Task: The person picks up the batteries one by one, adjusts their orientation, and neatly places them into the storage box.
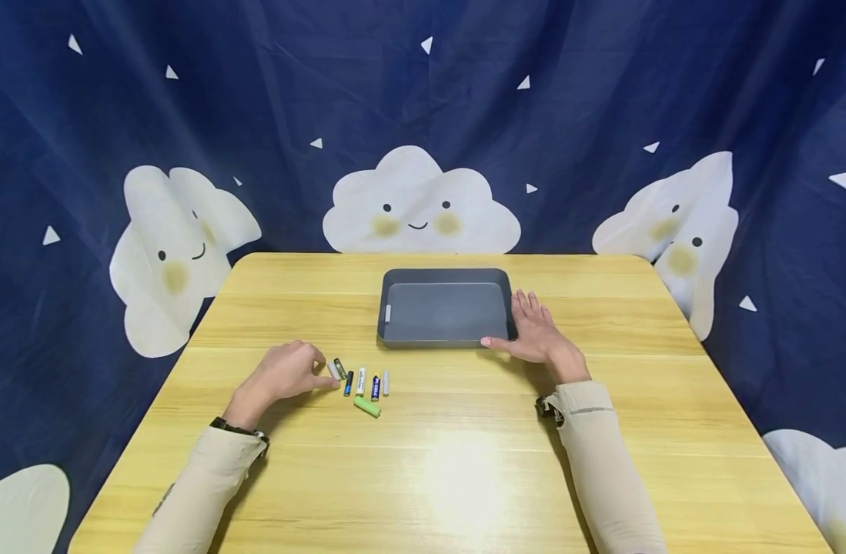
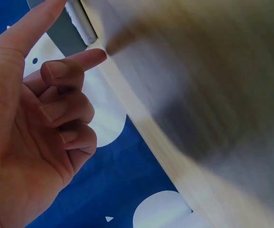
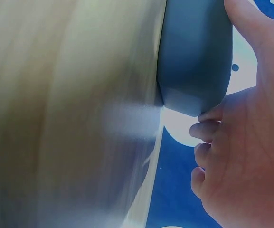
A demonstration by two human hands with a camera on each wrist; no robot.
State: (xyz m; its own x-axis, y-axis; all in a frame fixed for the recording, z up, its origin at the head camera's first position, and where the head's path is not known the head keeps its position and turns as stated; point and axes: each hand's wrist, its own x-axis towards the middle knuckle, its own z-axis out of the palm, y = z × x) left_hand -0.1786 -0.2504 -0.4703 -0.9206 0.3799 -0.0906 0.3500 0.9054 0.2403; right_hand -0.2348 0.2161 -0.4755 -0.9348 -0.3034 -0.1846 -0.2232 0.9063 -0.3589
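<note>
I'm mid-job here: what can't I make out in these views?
Head: any lettering on the dark green battery, too small.
Head: any markings on the small pale piece inside the tray, too small.
Left wrist: thumb tip of the left hand, cut off by the top edge.
Right wrist: the tray's interior, hidden by its own outer wall.

Left grip (image 2: 37,126) near a pale cylinder (image 2: 81,23), perhaps a battery.
</note>
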